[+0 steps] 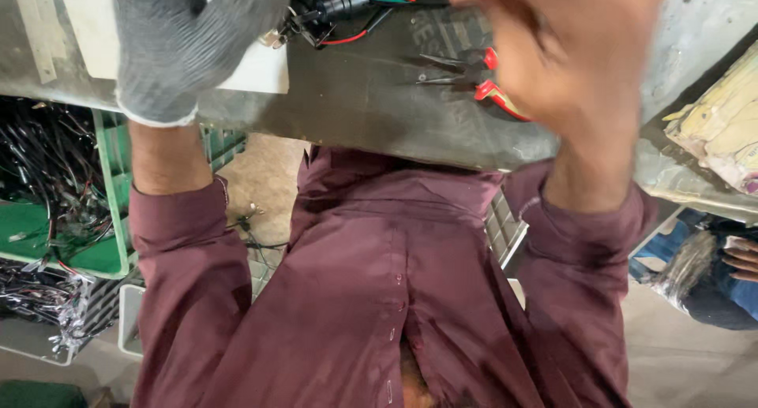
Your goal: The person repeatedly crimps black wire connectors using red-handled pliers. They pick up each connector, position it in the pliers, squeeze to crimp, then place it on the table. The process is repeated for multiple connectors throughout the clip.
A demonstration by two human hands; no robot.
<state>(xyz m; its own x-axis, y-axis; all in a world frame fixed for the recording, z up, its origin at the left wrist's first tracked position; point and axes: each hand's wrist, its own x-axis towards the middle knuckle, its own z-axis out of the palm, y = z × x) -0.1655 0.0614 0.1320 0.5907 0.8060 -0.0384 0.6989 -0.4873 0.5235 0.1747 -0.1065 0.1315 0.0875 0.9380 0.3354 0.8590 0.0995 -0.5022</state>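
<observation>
Far left of the grey metal workbench (pixel 371 116), below its edge: a green plastic crate (pixel 110 218) heaped with tangled black wire looms (pixel 47 171), and lower still a second bundle of wires in clear wrap (pixel 43 297)

On the workbench's left end: left hand in a grey knitted glove (pixel 178 45), fingers curled down over a flat white rectangular block (pixel 257 72) and pressing on it (closed around its upper part, though exactly what lies under the palm cannot be told)

Just right of the gloved hand, at the top of the workbench: a black plastic connector with red, green and black leads (pixel 339 9), touching the block's corner

Further right on the workbench surface: red-handled long-nose pliers (pixel 466 72), lying flat, jaws pointing left, handles partly hidden

Above the pliers: bare right hand (pixel 568 52), blurred, back toward the camera (whether open or gripping anything cannot be told)

Beneath the workbench edge, centre: maroon buttoned shirt (pixel 379 297)

Right of the workbench, on a neighbouring ledge: a crumpled yellowish cloth bundle (pixel 722 120); below it, another person's hand on blue fabric (pixel 742 262)
</observation>
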